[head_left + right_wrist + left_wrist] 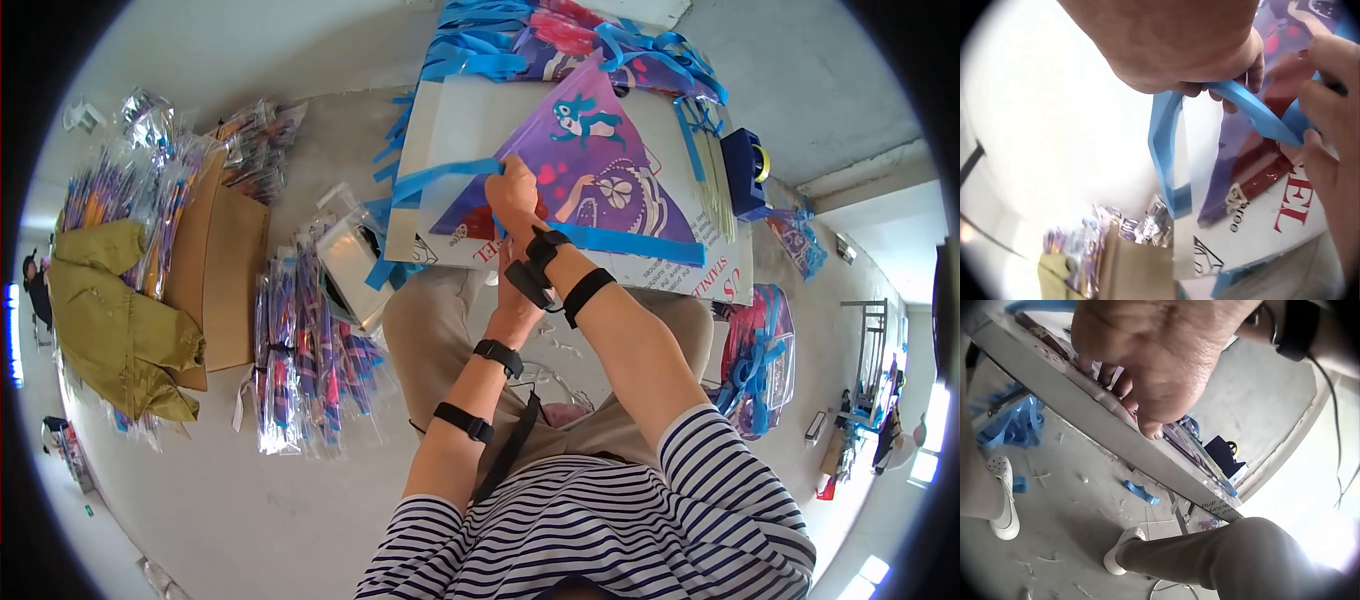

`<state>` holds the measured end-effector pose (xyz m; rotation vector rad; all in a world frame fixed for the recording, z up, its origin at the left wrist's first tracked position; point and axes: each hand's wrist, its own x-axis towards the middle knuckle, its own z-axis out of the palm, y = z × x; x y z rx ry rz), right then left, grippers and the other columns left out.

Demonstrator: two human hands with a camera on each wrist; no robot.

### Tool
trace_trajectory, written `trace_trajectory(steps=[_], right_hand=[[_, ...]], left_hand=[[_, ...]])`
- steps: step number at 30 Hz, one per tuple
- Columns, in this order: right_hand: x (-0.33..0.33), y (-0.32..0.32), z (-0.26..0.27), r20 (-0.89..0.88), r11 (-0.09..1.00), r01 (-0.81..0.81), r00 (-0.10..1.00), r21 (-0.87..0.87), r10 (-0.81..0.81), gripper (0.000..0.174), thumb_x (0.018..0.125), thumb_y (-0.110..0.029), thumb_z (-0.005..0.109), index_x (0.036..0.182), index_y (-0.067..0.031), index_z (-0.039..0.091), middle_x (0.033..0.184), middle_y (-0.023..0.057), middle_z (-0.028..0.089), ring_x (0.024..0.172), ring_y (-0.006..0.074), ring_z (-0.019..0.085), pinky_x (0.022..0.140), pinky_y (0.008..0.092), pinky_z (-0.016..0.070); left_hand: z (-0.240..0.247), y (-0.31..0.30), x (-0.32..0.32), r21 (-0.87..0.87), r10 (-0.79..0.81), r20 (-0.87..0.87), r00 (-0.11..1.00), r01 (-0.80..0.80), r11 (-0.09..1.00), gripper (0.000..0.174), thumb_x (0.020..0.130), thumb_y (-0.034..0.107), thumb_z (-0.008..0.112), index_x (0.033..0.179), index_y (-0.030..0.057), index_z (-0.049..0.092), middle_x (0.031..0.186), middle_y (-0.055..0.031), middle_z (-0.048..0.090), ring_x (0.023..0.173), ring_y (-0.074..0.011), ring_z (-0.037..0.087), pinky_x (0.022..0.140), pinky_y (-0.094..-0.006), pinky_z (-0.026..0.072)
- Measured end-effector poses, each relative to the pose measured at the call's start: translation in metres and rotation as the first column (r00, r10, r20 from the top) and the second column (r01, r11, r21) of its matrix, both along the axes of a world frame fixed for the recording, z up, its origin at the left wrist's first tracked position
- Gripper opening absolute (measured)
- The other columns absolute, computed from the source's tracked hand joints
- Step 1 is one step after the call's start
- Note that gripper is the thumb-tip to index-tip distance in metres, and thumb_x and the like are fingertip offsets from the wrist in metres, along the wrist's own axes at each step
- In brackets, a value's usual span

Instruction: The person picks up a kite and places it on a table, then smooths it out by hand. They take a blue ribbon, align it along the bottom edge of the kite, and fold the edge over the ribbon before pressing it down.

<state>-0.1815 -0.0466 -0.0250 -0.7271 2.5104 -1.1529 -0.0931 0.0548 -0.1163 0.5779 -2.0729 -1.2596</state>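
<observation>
A purple triangular plastic sheet (585,125), printed with a cartoon figure like a kite's sail, lies on a white board across the person's knees. A flat blue ribbon (1250,109) runs between both hands over the sheet's left corner. My right hand (515,188) grips the ribbon, and a length hangs in a loop beyond its fingers in the right wrist view. My left hand (514,300), nearer the body, pinches the ribbon at the sheet's lower edge, thumb and fingers together (1325,103). Another blue strip (635,244) borders the sheet's lower right edge.
Bundled blue ribbons (480,50) lie over the board's far end. Thin pale rods (713,180) and a dark blue tape dispenser (742,175) are at its right. Left on the floor stand bagged printed bundles (300,350) and a cardboard box (228,270) with an olive jacket (115,315).
</observation>
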Motion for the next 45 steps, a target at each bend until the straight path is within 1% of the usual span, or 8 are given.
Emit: trace_trajectory(steps=[2,6,12,17,27,30,36,45], right_hand=[[-0.019,-0.004,-0.004,0.159,0.996,0.042,0.987,-0.074,-0.030,0.020,0.079,-0.005,0.060,0.097,0.0022,0.064,0.096,0.0263,0.071,0.093,0.0376,0.072,0.080,0.0448,0.0574],[-0.026,0.004,0.024,0.570,0.923,0.178,0.820,-0.342,0.054,0.018,0.078,-0.006,0.064,0.091,0.0062,0.064,0.083,0.0206,0.072,0.072,0.0301,0.073,0.072,0.0374,0.0577],[-0.058,-0.003,0.045,0.550,0.722,0.081,0.708,-0.687,0.444,0.018,0.075,-0.004,0.071,0.086,0.0083,0.063,0.077,0.0189,0.071,0.066,0.0272,0.071,0.067,0.0355,0.0578],[-0.123,0.013,0.082,0.557,0.657,0.176,0.709,-0.733,0.432,0.018,0.073,0.000,0.071,0.086,0.0106,0.067,0.077,0.0225,0.070,0.070,0.0323,0.072,0.071,0.0401,0.0590],[-0.236,0.173,0.070,0.701,0.570,0.513,0.694,-0.641,0.164,0.020,0.084,-0.003,0.069,0.101,0.0069,0.065,0.089,0.0189,0.068,0.089,0.0362,0.072,0.079,0.0520,0.0588],[-0.240,0.220,0.053,0.721,0.681,0.497,0.689,-0.538,0.068,0.018,0.085,-0.009,0.070,0.100,0.0005,0.066,0.091,0.0146,0.068,0.093,0.0309,0.070,0.077,0.0519,0.0568],[-0.248,0.281,0.023,0.714,0.911,0.361,0.690,-0.198,-0.118,0.014,0.087,-0.021,0.071,0.097,-0.0118,0.071,0.091,0.0046,0.069,0.091,0.0177,0.063,0.074,0.0378,0.0490],[-0.256,0.322,-0.001,0.797,0.875,0.471,0.569,-0.113,-0.203,0.021,0.085,-0.023,0.077,0.089,-0.0062,0.066,0.078,0.0108,0.070,0.057,0.0158,0.065,0.046,0.0264,0.0414]], left_hand=[[0.026,-0.008,0.006,-0.683,0.232,0.310,0.922,0.047,0.729,0.046,0.082,0.024,0.073,0.126,0.0104,0.066,0.136,-0.0123,0.059,0.136,-0.0333,0.046,0.112,-0.0591,0.0345],[0.046,-0.007,0.003,-0.526,0.178,0.380,0.908,0.054,0.849,0.047,0.081,0.020,0.072,0.127,0.0099,0.065,0.133,-0.0130,0.059,0.131,-0.0364,0.048,0.111,-0.0596,0.0359],[0.059,-0.006,0.002,-0.565,0.157,0.407,0.900,0.113,0.817,0.052,0.081,0.019,0.075,0.130,0.0075,0.062,0.131,-0.0143,0.057,0.129,-0.0358,0.048,0.111,-0.0582,0.0361],[0.068,-0.003,0.000,-0.629,0.218,0.404,0.889,0.097,0.771,0.065,0.076,0.027,0.084,0.128,-0.0035,0.060,0.134,-0.0166,0.055,0.128,-0.0357,0.050,0.112,-0.0530,0.0378],[0.067,-0.001,0.000,-0.640,0.225,0.397,0.890,0.093,0.762,0.065,0.074,0.028,0.087,0.125,-0.0012,0.059,0.132,-0.0171,0.055,0.123,-0.0367,0.053,0.106,-0.0511,0.0401],[0.075,-0.001,0.001,-0.646,0.215,0.417,0.883,0.121,0.754,0.065,0.073,0.027,0.087,0.124,-0.0018,0.060,0.131,-0.0173,0.055,0.123,-0.0370,0.053,0.105,-0.0512,0.0410],[0.074,0.001,-0.002,-0.680,0.200,0.395,0.896,0.139,0.719,0.061,0.076,0.027,0.085,0.124,-0.0026,0.061,0.129,-0.0153,0.056,0.120,-0.0361,0.054,0.102,-0.0502,0.0426],[0.074,0.002,-0.003,-0.710,0.257,0.487,0.834,0.207,0.673,0.064,0.077,0.034,0.084,0.126,-0.0004,0.062,0.122,-0.0114,0.056,0.121,-0.0312,0.055,0.100,-0.0509,0.0439]])
